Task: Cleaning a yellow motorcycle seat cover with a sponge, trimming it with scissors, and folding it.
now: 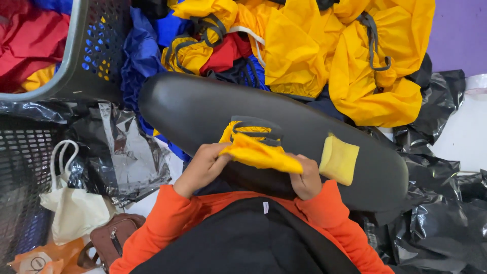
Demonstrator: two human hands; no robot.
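1. Slipping is the main risk in the head view: the yellow bag (pixel 258 150) is thin and slick, and it is pinched only at its near corners, so a loosened pinch would probably let the fold spring open.
2. The bag's left corner is clamped by the left hand (pixel 203 166); its right corner is gripped by the right hand (pixel 306 177). Both hands are closed on the fabric.
3. The bag is stretched between the two hands, with its grey strap (pixel 256 130) lying just beyond them on the black board (pixel 203 109).
4. A folded pouch (pixel 339 160) lies just right of the right hand and could be knocked off the board's near edge by that wrist.
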